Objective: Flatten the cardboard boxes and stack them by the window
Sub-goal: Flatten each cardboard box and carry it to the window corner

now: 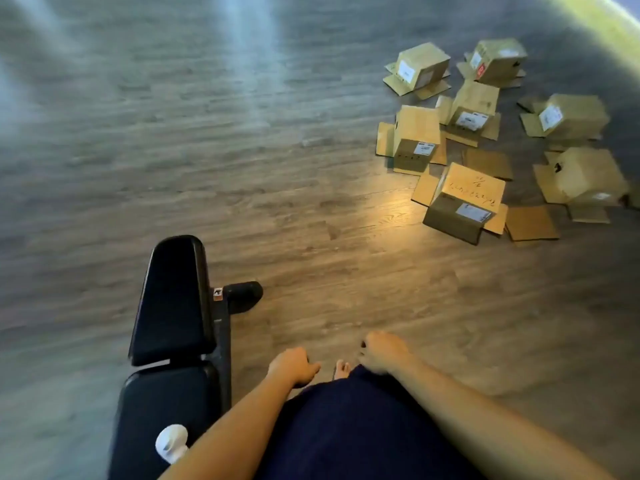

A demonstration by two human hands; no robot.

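Your left hand (292, 370) and right hand (381, 353) hang low in front of you, fingers loosely curled, holding nothing. The cardboard boxes (485, 133) sit in a bunch on the wood floor (242, 168), far off to your right, flaps spread out. A black bench (173, 306) stands just beside your left arm.

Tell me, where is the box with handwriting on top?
In the head view, the box with handwriting sits on the wood floor at right, nearest the person among the cardboard boxes, ahead and right of the black bench.
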